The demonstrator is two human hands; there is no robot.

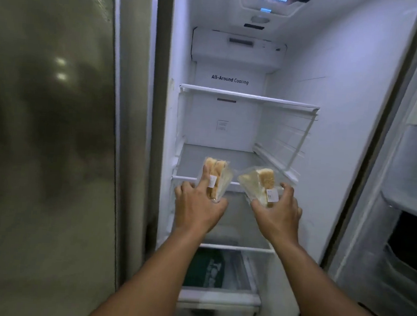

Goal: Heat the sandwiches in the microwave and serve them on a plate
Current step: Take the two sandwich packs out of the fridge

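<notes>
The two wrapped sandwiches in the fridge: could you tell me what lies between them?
Nothing lies between the left sandwich and right sandwich; the head view shows only the shelf edge in that narrow gap.

Both bare forearms reached forward, side by side. The left hand (198, 207) gripped a wrapped sandwich (215, 177), index finger extended; the right hand (279, 213) curled around another sandwich (260, 185).

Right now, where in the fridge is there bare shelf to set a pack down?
The middle shelf is bare behind both sandwich packs, out to the side walls. The top shelf shows nothing on it. Its front edge is crowded: left hand grips the left pack, right hand the right pack. The bottom drawer holds something dark green.
</notes>
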